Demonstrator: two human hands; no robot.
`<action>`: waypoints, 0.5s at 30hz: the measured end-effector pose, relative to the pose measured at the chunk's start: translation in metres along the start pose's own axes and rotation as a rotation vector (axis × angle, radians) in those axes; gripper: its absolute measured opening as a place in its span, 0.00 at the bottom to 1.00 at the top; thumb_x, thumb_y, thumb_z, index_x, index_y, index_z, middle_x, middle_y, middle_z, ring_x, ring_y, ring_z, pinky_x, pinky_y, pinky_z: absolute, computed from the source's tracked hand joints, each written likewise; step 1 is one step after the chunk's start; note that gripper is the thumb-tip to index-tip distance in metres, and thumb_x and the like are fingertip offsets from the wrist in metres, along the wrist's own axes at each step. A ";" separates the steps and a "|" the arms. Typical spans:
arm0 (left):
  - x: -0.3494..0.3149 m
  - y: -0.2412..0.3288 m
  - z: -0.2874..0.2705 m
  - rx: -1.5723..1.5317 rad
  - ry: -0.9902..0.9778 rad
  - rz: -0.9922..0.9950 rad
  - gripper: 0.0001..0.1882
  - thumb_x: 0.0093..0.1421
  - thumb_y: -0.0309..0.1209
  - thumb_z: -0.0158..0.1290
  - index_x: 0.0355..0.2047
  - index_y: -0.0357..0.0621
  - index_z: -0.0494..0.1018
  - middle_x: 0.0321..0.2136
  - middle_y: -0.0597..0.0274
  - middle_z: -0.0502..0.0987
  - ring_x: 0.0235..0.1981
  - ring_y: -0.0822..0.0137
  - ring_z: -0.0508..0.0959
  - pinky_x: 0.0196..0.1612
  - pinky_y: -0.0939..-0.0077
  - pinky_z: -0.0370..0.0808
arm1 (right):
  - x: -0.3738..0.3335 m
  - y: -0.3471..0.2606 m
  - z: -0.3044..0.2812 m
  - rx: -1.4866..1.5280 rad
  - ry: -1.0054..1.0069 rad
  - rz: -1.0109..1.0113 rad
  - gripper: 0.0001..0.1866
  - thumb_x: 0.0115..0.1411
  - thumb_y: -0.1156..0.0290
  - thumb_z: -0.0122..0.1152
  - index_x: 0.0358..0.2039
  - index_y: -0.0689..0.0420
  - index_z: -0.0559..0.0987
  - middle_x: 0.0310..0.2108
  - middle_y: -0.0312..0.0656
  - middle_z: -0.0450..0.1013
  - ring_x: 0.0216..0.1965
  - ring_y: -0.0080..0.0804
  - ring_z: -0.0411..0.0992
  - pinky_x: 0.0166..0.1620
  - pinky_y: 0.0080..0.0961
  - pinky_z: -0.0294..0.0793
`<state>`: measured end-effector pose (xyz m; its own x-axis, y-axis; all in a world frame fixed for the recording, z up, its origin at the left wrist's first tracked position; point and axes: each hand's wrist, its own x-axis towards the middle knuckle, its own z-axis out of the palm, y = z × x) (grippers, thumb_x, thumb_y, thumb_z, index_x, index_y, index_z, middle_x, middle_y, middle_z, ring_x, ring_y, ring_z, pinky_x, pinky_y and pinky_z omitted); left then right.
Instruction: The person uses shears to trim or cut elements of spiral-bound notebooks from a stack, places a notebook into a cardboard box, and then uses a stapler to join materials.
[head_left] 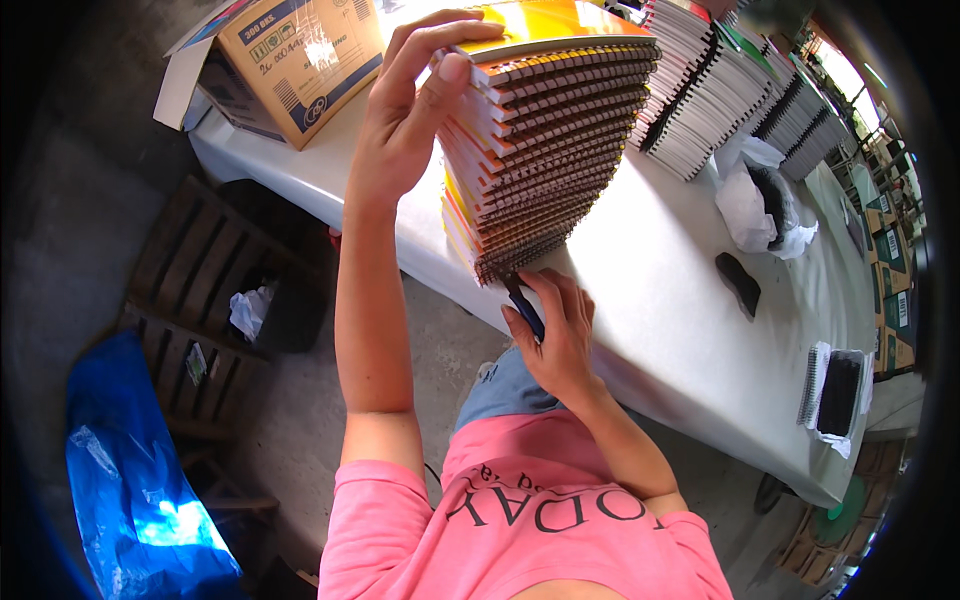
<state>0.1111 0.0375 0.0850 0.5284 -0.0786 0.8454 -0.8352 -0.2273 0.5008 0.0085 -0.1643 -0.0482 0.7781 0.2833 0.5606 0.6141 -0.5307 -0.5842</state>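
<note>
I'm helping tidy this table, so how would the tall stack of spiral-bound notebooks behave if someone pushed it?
The stack of spiral-bound notebooks would probably tip or slide apart, being tall with unevenly aligned edges. It's likely heavy, given its many layers of paper. The yellow-orange top cover looks glossy, so it may feel slippery.

Notebook stack at 1 o'clock with glossy coated-card covers, matt paper page edges and ribbed coil bindings that look like dark wire; tool handle near the clock's centre, smooth, plastic-looking. Worktop toward 3 o'clock under a smooth white covering with a soft sheen, crumpled thin plastic bag at 2, matt corrugated cardboard box at 11. Slatted wood at 9, dull and worn; wrinkled, very shiny blue plastic sheet at 8; matt knit-cloth shirt at 6.
</note>
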 end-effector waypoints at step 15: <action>0.002 0.002 0.000 0.087 0.009 0.081 0.20 0.66 0.45 0.39 0.46 0.46 0.74 0.49 0.60 0.70 0.55 0.66 0.66 0.58 0.70 0.61 | 0.001 0.006 0.005 0.388 -0.331 0.412 0.20 0.57 0.65 0.61 0.49 0.53 0.71 0.37 0.42 0.70 0.38 0.36 0.71 0.37 0.31 0.68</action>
<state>0.1103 0.0369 0.0878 0.4583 -0.0914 0.8841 -0.8583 -0.3037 0.4135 0.0137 -0.1633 -0.0541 0.9213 0.3823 0.0715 0.2118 -0.3391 -0.9166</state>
